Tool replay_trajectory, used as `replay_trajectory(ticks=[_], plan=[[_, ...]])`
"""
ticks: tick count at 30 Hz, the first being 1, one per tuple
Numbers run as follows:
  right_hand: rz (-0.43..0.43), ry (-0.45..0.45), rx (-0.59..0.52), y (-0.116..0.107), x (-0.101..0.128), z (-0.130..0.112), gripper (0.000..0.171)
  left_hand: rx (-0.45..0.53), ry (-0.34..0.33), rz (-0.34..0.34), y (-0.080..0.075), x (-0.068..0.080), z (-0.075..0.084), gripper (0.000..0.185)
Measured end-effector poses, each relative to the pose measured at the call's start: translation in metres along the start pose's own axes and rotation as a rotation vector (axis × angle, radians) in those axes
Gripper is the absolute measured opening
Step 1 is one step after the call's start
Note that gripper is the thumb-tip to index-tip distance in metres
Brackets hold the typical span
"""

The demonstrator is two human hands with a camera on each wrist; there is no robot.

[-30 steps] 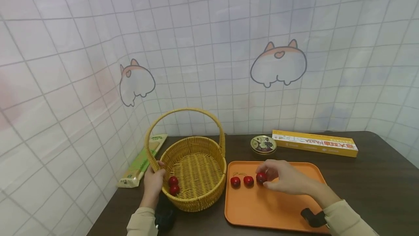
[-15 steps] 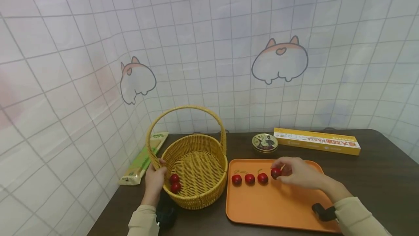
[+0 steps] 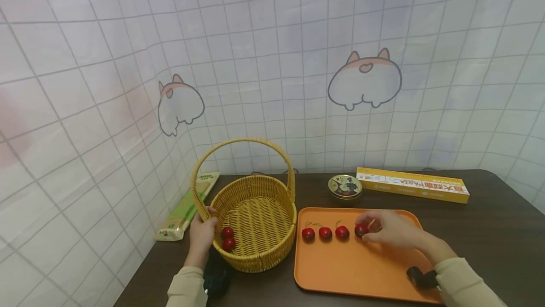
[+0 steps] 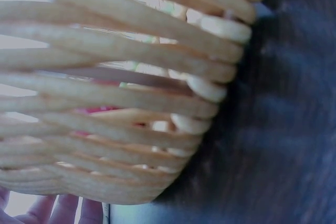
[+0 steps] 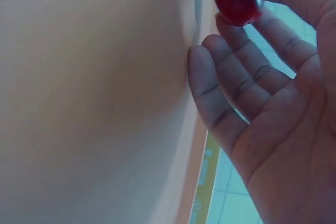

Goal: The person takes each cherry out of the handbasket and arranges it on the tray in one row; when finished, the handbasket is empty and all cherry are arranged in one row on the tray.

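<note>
You have open tray [image 3: 353, 269] floor across the lower centre of the frame. A row of cherries [image 3: 325, 233] lines its upper left; the basket [image 3: 259, 222], probably touching the tray's left edge, blocks that side.

A dark wood-grain table [image 3: 489, 241] stands pushed into a corner. Both walls are hung with a pale sheet printed in a grey grid [image 3: 272, 61], slightly wrinkled, with cartoon animal rumps in white and orange: one on the left wall [image 3: 180, 105], one on the back wall [image 3: 364, 80]. The light is soft and even, with faint pinkish and bluish patches on the sheet.
</note>
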State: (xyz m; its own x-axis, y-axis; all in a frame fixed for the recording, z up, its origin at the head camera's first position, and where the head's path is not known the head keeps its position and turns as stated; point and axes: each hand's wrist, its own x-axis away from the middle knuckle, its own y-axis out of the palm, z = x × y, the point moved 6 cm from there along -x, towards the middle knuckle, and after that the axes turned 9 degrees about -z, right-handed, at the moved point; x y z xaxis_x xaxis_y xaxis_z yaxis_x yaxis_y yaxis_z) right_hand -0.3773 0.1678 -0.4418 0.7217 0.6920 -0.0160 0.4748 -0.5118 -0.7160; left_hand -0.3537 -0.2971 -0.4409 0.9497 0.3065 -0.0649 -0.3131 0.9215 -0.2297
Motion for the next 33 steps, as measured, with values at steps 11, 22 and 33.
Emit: replay_trajectory(ticks=[11, 22, 33], plan=[[-0.021, 0.015, 0.036, 0.0041, -0.0017, 0.0027, 0.029, -0.007, 0.007, 0.012, -0.0012, 0.0011, 0.0017, 0.029], [-0.015, 0.009, 0.025, 0.0055, -0.003, 0.0023, 0.03, -0.014, -0.015, -0.018, -0.001, 0.0011, -0.0007, 0.031], [-0.016, 0.038, 0.034, 0.0045, -0.0024, 0.0033, 0.041, -0.003, 0.001, -0.01, -0.0004, 0.0015, 0.0016, 0.029]])
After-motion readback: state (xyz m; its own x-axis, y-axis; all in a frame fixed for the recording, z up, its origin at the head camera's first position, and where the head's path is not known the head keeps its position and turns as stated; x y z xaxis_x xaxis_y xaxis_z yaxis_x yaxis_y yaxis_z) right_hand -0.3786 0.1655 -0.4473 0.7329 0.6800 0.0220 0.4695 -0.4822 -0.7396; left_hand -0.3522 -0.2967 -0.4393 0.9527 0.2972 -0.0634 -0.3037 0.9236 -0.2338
